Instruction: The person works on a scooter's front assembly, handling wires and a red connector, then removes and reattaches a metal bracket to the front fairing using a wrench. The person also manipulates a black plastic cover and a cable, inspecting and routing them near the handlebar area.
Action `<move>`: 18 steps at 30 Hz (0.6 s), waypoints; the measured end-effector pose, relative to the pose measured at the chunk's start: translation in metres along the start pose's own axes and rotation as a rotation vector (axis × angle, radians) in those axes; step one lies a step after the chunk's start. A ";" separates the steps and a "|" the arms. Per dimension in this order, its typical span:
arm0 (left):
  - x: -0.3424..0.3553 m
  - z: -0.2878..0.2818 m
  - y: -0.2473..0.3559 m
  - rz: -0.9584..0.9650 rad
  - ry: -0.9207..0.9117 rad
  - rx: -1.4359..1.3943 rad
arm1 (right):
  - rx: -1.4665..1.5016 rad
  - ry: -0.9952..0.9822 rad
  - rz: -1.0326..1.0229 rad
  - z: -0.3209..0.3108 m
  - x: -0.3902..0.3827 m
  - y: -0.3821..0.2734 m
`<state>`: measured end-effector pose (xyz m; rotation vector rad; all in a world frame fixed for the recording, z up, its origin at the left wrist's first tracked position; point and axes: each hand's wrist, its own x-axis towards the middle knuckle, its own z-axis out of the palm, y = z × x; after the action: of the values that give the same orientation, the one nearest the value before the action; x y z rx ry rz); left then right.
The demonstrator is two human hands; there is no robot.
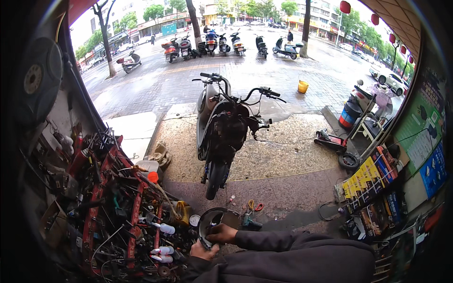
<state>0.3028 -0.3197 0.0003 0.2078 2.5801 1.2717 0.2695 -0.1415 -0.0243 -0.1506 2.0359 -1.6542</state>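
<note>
Low in the middle, my left hand (204, 251) is closed on the lower edge of a curved dark part with a shiny silvery inner face (205, 226); its exact kind I cannot make out. My right hand (222, 233) reaches in from the right with bent fingers pressed at the inner side of that part. What its fingertips pinch, if anything, is hidden. Just behind the hands is a dark round pan-like surface (231, 217). A teal power drill (251, 221) lies to its right, near a tool with orange-red and yellow handles (258, 206).
A partly stripped scooter (222, 137) stands ahead. Red racks crowded with tools (96, 207) and white bottles (165, 228) fill the left. On the right are a floor jack (330, 140), a small wheel (348, 161) and stacked boxes (370, 177). A yellow bucket (302, 87) stands outside.
</note>
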 end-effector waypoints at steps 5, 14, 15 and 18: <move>0.006 0.049 0.044 -0.054 -0.028 0.063 | 0.139 0.075 -0.160 -0.039 -0.038 0.036; 0.005 0.109 0.095 -0.172 -0.143 0.226 | 0.204 0.075 0.017 -0.094 -0.089 0.068; 0.005 0.112 0.098 -0.184 -0.152 0.260 | 0.256 0.072 -0.038 -0.097 -0.093 0.069; 0.005 0.122 0.109 -0.195 -0.164 0.246 | 0.394 0.100 0.200 -0.103 -0.107 0.075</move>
<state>0.3353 -0.1602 0.0145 0.0977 2.5366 0.8344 0.3329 0.0109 -0.0483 0.2681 1.6853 -1.9216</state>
